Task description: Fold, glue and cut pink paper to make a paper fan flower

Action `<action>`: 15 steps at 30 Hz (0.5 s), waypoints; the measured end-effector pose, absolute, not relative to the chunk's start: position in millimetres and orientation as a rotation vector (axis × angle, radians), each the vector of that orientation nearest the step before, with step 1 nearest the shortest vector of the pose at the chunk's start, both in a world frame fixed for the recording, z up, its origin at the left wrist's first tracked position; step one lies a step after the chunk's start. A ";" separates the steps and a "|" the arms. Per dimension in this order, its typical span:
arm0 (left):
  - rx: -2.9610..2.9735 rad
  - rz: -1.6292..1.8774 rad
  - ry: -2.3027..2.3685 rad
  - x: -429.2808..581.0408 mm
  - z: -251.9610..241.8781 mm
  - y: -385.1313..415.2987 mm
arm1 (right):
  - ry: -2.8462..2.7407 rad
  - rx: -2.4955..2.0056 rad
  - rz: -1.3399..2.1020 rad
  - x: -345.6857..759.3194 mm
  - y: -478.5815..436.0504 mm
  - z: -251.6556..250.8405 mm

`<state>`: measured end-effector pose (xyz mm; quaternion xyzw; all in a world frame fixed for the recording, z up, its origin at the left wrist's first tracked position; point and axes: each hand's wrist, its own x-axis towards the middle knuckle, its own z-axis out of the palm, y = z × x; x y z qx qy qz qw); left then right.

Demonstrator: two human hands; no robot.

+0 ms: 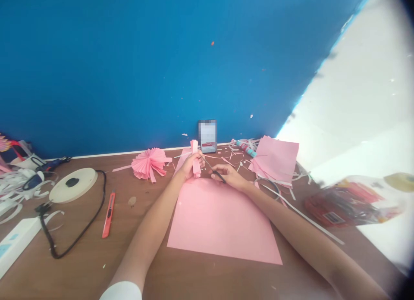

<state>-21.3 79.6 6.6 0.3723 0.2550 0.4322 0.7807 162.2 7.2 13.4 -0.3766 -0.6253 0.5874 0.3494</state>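
My left hand [188, 165] is closed around a folded strip of pink paper [196, 167], which stands upright with its layered ends showing above and below the fingers. In my right hand [230, 176] is a pair of scissors [219, 176] with dark handles. Their thin blades point up and left, reaching close to the folded paper; whether they touch it I cannot tell. Below both hands a large pink sheet [223, 222] lies flat on the brown table [155, 274]. A pleated pink paper fan [149, 163] rests to the left of my left hand.
A phone [208, 136] leans against the blue wall. Pink sheets [278, 157] are stacked at right, near paper scraps and a plastic bag [343, 203]. On the left lie a red box cutter [109, 214], a round cream device [73, 185] with a black cord, and a white power strip [19, 244].
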 end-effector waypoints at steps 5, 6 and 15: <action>0.824 0.894 0.568 -20.1 5.7 77.3 | -1.630 -0.986 1.511 163.1 7.4 12.8; 0.832 0.883 0.572 -20.0 5.4 76.8 | -1.626 -0.990 1.507 163.2 7.2 12.8; 0.903 0.811 0.532 -19.6 3.8 75.9 | -1.620 -0.935 1.511 163.3 5.6 16.1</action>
